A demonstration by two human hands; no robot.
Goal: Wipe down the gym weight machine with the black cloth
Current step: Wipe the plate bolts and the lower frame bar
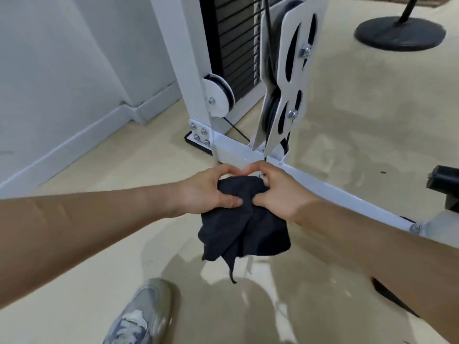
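We pinch the crumpled black fabric cloth (244, 219) with both hands, left hand (208, 192) and right hand (280, 192) curled tight, above the white steel weight machine's base bar (335, 188).

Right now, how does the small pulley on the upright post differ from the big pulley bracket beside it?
The small pulley is a round white disc with one bolt, fixed low on the white post. The pulley bracket is a taller flat white plate with dark oval slots and two bolts, and it stands tilted on the base bar. Both are white metal with black wheels behind.
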